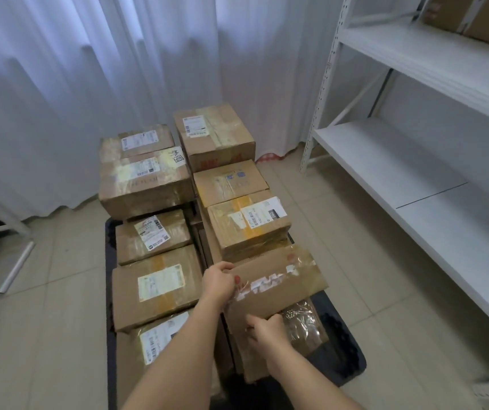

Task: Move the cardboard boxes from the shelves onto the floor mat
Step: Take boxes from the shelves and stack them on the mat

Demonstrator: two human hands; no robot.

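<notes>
Both hands are on a flat cardboard box (278, 287) down at the near right of the pile. The left hand (218, 284) grips its left end, fingers curled over the edge; the right hand (267, 329) holds the near edge from below, fingers tucked under. The box sits tilted over another box, above the dark floor mat (344, 359). More taped boxes (148, 184) crowd the mat. White shelves (415, 179) stand at right.

Soft daylight thru curtains (89, 84) (wide-angle edge warp), maybe slight blur.
</notes>
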